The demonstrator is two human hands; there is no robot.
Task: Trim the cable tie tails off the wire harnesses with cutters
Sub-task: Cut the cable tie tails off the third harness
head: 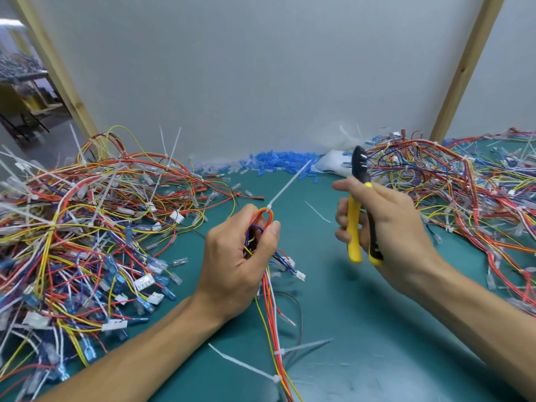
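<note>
While wire piles (72,227) flank the mat (348,300), left hand (237,256) grips harness (271,314), right hand (388,224) grips cutters (354,219).

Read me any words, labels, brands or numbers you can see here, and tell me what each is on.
None readable.
The cutters in the right hand have pale marks on head and handle, too blurred to read.
The wire harness in the left hand and its cable tie show no print.
</note>
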